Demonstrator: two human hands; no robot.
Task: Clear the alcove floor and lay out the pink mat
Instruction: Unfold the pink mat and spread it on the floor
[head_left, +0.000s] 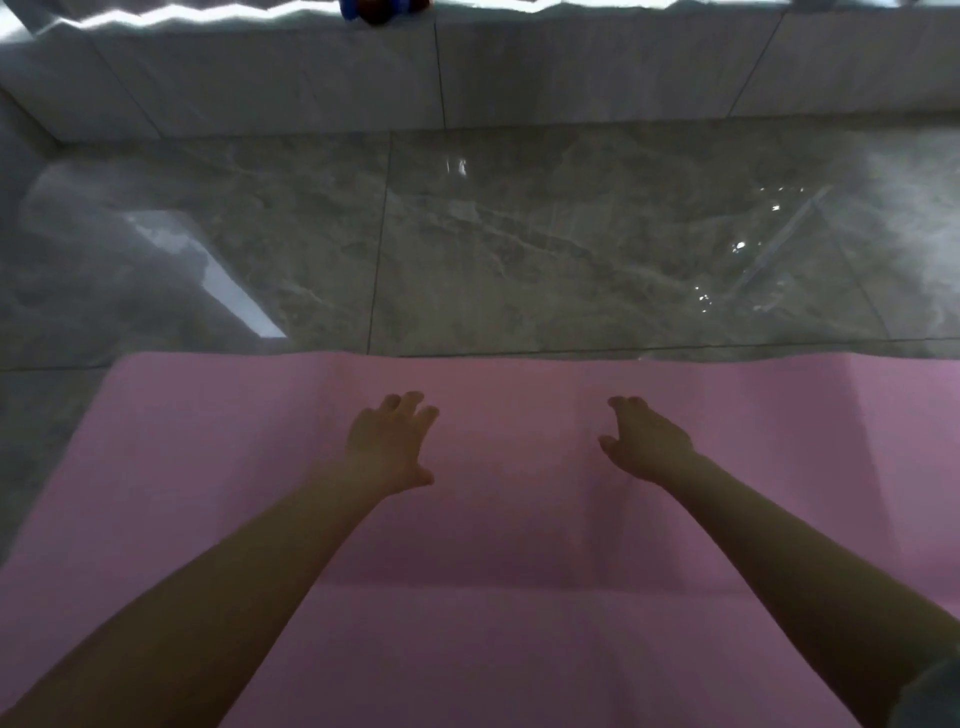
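Head camera view: my left hand (390, 441) and right hand (644, 441) reach forward side by side, apart, fingers spread and gripping nothing, over the flat pink foam mat (493, 649). It lies beneath both hands, its far edge just beyond my fingertips. Past that edge stretches the glossy grey marble-tile floor (519, 249), ending at a pale tiled ledge (311, 78).

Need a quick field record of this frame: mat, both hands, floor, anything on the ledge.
mat: pink mat spread on the floor, far edge short of the wall, crease lines visible
left hand: open, fingers spread, over the mat; contact unclear
right hand: open, over the mat, no grip on anything
floor: glossy grey tile bare beyond the mat
ledge: blurred dark and blue object, cut off at top
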